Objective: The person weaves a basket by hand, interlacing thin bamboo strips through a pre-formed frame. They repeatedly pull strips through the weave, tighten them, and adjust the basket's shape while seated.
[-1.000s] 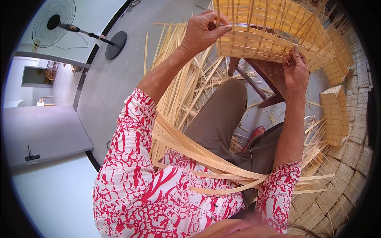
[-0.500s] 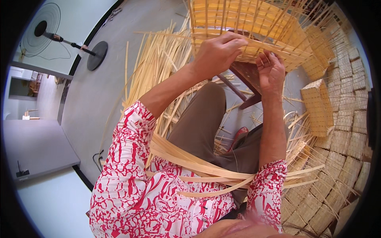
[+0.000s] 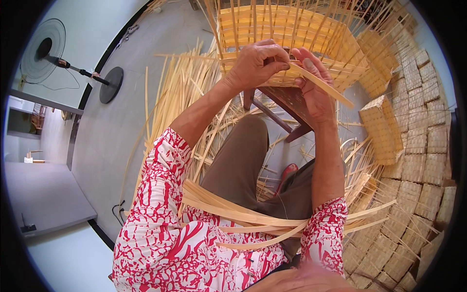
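A half-woven bamboo basket (image 3: 284, 24) with long upright stakes rests on a dark wooden stool (image 3: 287, 100) in front of me. My left hand (image 3: 258, 65) is closed at the basket's near side, thumb and finger pinching one end of a flat bamboo strip (image 3: 328, 87). The strip slants down to the right across my right hand (image 3: 316, 92), whose fingers curl loosely around it. Its free end sticks out past that hand. More bamboo strips (image 3: 272, 221) lie across my lap.
A large heap of loose strips (image 3: 180, 92) covers the floor left of the stool. Stacked woven baskets (image 3: 413, 170) fill the right side, with one yellowish basket (image 3: 382, 129) nearer me. A standing fan (image 3: 112, 85) is at the far left, beyond a grey panel (image 3: 53, 194).
Both hands have come closer together, and the bamboo strip now points down to the right across my right hand instead of lying along the basket. The whole view has shifted slightly.
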`<state>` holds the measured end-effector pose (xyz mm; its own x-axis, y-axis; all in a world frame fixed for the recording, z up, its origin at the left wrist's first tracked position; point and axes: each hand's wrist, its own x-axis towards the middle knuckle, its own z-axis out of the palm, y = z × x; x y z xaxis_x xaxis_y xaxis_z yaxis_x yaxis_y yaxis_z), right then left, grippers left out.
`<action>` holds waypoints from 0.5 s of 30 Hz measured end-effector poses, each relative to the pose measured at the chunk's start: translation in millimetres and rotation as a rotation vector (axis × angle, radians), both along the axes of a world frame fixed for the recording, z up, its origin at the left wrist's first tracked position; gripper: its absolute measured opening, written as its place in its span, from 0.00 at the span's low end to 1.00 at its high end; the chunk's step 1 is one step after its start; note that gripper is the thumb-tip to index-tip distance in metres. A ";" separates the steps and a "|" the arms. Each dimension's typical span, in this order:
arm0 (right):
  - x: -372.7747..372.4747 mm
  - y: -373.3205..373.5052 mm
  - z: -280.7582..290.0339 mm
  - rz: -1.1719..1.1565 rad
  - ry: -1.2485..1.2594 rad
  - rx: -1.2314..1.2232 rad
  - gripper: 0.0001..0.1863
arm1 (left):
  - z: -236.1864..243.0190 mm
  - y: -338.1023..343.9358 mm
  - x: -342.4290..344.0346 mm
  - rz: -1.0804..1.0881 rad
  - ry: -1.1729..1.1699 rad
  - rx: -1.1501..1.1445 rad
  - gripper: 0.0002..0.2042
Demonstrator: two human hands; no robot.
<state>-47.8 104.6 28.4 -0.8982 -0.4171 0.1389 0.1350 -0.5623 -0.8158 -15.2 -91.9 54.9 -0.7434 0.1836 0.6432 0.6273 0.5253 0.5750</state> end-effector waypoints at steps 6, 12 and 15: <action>13.5 0.0 34.5 -0.020 0.265 0.223 0.24 | -4.2 -4.7 -5.4 -0.115 -0.027 0.053 0.05; 2.5 2.8 18.3 -0.406 0.398 0.388 0.11 | -8.3 1.3 -13.5 -0.084 -0.066 0.126 0.05; 15.5 -6.6 21.6 -0.450 0.049 0.118 0.09 | -13.3 9.9 -21.0 0.008 -0.119 0.247 0.05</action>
